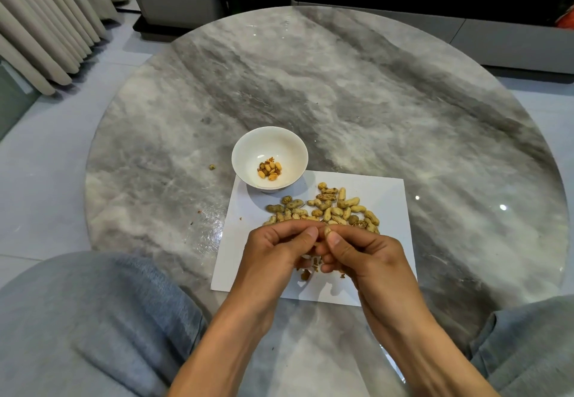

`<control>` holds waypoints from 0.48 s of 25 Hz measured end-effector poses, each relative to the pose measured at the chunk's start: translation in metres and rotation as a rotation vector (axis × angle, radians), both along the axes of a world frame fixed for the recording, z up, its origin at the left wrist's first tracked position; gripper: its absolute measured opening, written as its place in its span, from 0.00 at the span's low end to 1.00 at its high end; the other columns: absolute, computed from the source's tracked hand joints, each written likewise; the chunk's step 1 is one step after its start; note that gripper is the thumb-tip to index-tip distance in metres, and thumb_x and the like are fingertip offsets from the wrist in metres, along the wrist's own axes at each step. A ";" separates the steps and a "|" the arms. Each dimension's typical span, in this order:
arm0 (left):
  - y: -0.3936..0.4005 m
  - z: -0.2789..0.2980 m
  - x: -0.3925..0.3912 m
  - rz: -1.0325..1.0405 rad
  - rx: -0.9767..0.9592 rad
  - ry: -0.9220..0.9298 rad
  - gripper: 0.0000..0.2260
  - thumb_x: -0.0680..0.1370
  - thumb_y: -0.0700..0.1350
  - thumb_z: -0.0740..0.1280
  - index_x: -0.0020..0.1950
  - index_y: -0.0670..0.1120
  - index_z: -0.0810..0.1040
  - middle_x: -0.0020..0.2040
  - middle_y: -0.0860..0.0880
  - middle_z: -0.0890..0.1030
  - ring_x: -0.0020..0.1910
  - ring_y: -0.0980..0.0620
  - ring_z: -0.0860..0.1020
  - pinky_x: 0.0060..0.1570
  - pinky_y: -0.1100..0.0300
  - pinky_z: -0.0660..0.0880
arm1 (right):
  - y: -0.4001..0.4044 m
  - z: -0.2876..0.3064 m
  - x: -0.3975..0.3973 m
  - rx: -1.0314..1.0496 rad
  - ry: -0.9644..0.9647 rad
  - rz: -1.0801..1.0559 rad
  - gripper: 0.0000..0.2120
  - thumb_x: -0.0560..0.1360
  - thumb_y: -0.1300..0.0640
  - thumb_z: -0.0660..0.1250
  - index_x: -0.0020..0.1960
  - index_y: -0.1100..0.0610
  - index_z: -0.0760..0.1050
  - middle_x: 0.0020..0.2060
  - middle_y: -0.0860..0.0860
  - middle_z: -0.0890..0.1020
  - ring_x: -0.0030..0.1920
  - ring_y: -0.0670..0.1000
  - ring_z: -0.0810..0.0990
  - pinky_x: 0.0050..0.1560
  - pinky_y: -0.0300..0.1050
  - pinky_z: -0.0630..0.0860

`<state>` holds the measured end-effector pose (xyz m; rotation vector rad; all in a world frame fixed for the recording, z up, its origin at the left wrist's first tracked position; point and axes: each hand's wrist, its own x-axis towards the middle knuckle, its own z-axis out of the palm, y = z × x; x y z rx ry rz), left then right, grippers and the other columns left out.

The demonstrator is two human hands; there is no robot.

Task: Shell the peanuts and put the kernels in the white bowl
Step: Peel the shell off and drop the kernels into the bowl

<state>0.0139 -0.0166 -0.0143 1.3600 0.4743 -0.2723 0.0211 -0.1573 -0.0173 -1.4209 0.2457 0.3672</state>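
A pile of unshelled peanuts lies on a white paper sheet. The white bowl stands at the sheet's far left corner with several kernels in its bottom. My left hand and my right hand meet just in front of the pile, both pinching one peanut between thumbs and fingertips. Broken shell pieces lie on the paper beneath my hands, partly hidden by my fingers.
The paper lies on a round grey marble table with a glass top. A small crumb lies left of the bowl. My knees in grey trousers flank the near edge. Curtains and a dark cabinet stand beyond.
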 end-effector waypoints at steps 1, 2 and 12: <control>-0.001 0.001 -0.001 -0.013 -0.009 -0.022 0.09 0.78 0.38 0.68 0.48 0.48 0.87 0.46 0.47 0.87 0.49 0.48 0.85 0.50 0.56 0.80 | 0.000 0.000 0.000 0.014 -0.003 -0.016 0.08 0.76 0.64 0.69 0.46 0.59 0.87 0.37 0.60 0.84 0.35 0.52 0.79 0.40 0.43 0.78; -0.002 0.001 -0.001 -0.015 -0.015 -0.046 0.09 0.78 0.37 0.69 0.49 0.48 0.87 0.46 0.47 0.87 0.49 0.49 0.85 0.50 0.59 0.80 | 0.000 -0.001 0.000 0.032 0.003 -0.044 0.07 0.76 0.64 0.69 0.45 0.60 0.86 0.35 0.60 0.83 0.34 0.52 0.78 0.39 0.43 0.77; -0.002 -0.001 -0.001 0.010 0.076 -0.286 0.12 0.75 0.36 0.72 0.50 0.53 0.87 0.48 0.51 0.87 0.51 0.50 0.84 0.52 0.53 0.82 | 0.001 0.004 -0.003 0.001 -0.087 -0.030 0.09 0.77 0.59 0.68 0.51 0.51 0.86 0.35 0.54 0.84 0.36 0.51 0.78 0.44 0.44 0.78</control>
